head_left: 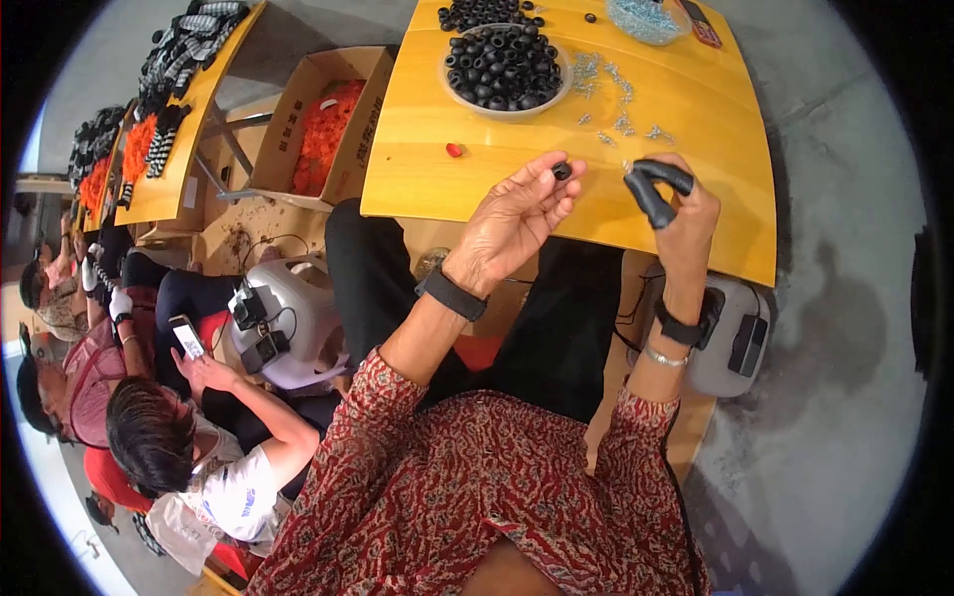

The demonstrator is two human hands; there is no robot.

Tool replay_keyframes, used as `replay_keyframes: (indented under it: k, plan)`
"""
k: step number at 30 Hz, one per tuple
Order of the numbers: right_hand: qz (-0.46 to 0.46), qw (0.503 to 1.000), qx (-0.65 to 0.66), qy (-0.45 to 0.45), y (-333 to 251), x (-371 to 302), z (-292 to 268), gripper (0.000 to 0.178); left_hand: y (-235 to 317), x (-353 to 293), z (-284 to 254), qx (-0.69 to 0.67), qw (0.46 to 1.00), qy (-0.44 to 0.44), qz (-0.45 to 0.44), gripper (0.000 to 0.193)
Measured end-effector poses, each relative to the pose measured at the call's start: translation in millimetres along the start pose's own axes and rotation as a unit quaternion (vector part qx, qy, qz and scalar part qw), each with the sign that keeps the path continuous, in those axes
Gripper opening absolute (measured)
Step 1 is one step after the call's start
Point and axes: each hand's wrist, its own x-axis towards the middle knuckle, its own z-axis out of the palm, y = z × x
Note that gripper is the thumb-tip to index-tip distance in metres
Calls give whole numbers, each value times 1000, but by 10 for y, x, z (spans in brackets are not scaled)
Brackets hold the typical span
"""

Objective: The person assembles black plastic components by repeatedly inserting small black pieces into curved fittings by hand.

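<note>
Above the near part of the yellow table (pixel 417 174), my left hand (pixel 509 221) pinches a small round black cap (pixel 562 171) with a hole in its top. To its right is my right hand (pixel 689 226), whose thumb and forefinger wear black sleeves. Those two fingertips come together beside the cap, apart from it, around a tiny piece too small to make out. Farther back stands a clear bowl (pixel 507 114) heaped with similar black caps (pixel 502 70). Small silvery screw-like parts (pixel 624 123) lie scattered to the right of it.
Another bowl (pixel 651 42) of silvery parts stands at the far right, beside a red-and-black device (pixel 704 30). A small red piece (pixel 454 150) lies on the table. An open carton (pixel 370 124) of orange pieces is left. A person (pixel 224 437) sits at my left holding a phone.
</note>
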Motion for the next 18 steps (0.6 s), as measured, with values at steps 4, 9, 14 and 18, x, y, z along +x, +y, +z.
replay_keyframes:
  k: [4,9,14,18]
  plan:
    - [16,999,38,-20,-223,-233,127,14,-20,-69,32,-1,1000,-20,0,29]
    - [4,999,41,-31,-290,-352,237,15,-47,-131,121,39,999,-23,30,25]
    - [2,999,31,-24,-272,-383,250,15,-64,-169,122,62,997,-35,36,24]
    - [-3,999,11,-34,-258,-396,237,16,-104,-186,109,82,995,-33,44,23]
